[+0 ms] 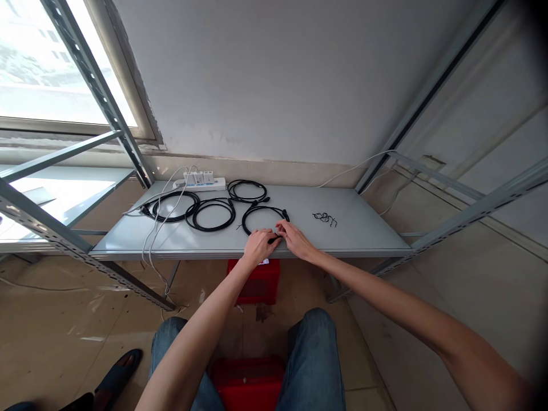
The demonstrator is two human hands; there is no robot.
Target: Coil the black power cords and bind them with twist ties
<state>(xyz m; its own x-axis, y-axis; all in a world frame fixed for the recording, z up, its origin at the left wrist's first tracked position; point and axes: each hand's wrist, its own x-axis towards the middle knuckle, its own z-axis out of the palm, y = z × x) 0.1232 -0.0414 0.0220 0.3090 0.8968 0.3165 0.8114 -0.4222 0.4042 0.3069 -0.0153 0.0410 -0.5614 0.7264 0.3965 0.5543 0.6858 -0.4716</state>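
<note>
A coiled black cable (261, 209) lies near the front edge of the grey shelf (363, 228), with both hands at its near side. My left hand (259, 244) is closed around part of this cable, and a dark piece shows by its fingertips. My right hand (294, 238) pinches at the same spot, its fingers against the left ones; what exactly sits between them is too small to make out. To the right lies a small heap of black twist ties (325, 218). Left of the hands rest more coiled black cables (213, 216).
A white power strip (205, 184) with plugs stands at the back left, and white cords (154, 228) hang over the front edge. Metal posts (141, 165) frame the shelf. Below are a red stool (259, 282) and another red seat between my knees. A person's sandalled foot (120, 374) is at lower left.
</note>
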